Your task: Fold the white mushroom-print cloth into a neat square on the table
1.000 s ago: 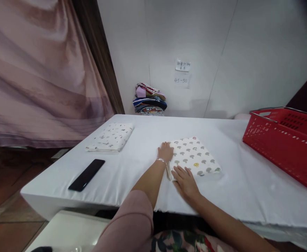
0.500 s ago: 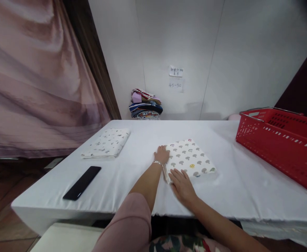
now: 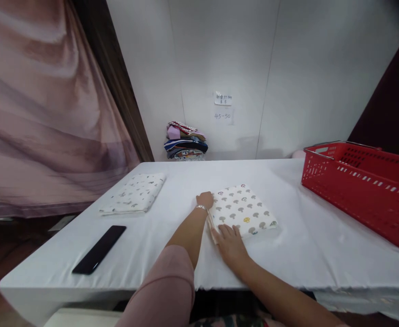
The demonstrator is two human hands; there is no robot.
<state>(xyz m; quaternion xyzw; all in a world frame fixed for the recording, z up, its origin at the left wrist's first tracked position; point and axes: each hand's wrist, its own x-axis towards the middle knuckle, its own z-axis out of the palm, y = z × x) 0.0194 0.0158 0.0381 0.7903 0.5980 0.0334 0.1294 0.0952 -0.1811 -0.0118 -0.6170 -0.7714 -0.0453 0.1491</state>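
Note:
A folded white cloth with a mushroom print lies on the white table. My left hand, with a bracelet at the wrist, rests against the cloth's far left corner. My right hand lies flat, fingers spread, on the cloth's near left corner. Neither hand grips anything. A second folded white cloth with small prints sits further left on the table.
A black phone lies near the table's front left. A red plastic basket stands at the right. A stack of folded clothes sits behind the table against the white wall. A pink curtain hangs at the left.
The view has tilted up and drifted, so everything sits lower and further left in the picture. Both hands stay on the mushroom cloth's left edge, with my left hand drawn slightly closed.

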